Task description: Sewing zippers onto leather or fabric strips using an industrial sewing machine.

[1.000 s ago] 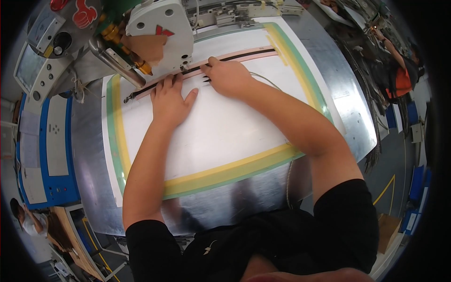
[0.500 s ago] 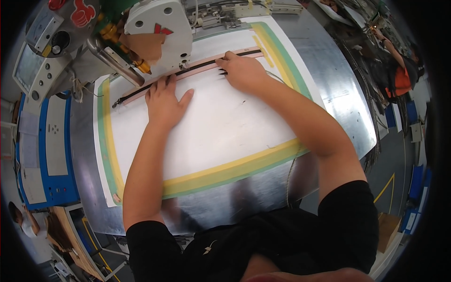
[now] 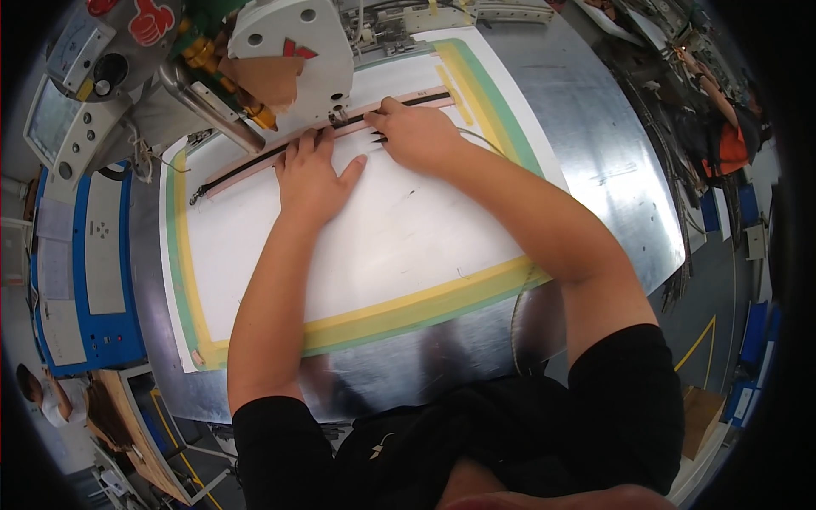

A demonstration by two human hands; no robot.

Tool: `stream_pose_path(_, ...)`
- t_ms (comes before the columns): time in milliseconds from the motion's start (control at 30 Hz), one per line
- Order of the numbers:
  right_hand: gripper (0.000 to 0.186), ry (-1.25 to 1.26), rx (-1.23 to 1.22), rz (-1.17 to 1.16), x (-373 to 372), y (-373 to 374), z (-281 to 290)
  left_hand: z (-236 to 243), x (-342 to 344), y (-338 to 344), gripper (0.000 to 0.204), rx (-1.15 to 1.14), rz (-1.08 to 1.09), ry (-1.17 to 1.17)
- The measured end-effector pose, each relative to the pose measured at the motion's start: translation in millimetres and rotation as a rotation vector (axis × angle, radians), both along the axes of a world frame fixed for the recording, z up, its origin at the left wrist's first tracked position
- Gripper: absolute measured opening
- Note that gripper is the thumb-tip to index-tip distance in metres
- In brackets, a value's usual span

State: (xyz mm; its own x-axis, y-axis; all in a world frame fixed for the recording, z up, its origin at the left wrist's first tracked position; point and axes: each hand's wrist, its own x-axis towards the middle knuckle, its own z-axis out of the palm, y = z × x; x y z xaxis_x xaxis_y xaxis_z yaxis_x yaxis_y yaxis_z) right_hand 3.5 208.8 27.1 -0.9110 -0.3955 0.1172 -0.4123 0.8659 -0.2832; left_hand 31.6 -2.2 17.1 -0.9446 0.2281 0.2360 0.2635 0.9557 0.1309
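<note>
A white sheet [image 3: 382,238] edged with yellow and green tape lies on the metal table. Along its far side runs a long black strip, like a zipper [image 3: 255,163], on a pink backing band [image 3: 350,127]. My left hand [image 3: 310,174] rests flat, its fingertips at the strip and its thumb spread. Beside it, my right hand [image 3: 416,134] presses fingertips on the strip. Two dark points of a small black tool [image 3: 379,138] stick out from under my right palm; the rest is hidden. The white sewing machine head [image 3: 293,59] stands over the strip, its foot [image 3: 338,115] between my hands.
A metal post [image 3: 212,106] and yellow fittings stand beside the machine head, with a control screen [image 3: 53,119] at the left. A blue cabinet [image 3: 102,280] stands left of the table [image 3: 586,127]. A cord [image 3: 515,327] hangs at the near edge. Other people are at both sides.
The taped sheet and its strip have slid left under the machine head. My right hand has moved left with them; my left hand has shifted slightly right, so the hands are closer together.
</note>
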Motion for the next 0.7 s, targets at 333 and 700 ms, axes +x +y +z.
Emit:
stream_pose_path(333,0.037,0.049,0.073,-0.066,-1,45,4,-2,-1,-3,0.073,-0.002,0.004,0.006)
stream_pose_path(700,0.038,0.049,0.048,-0.050,5,26,5,-3,-1,-10,0.074,-0.009,0.004,0.018)
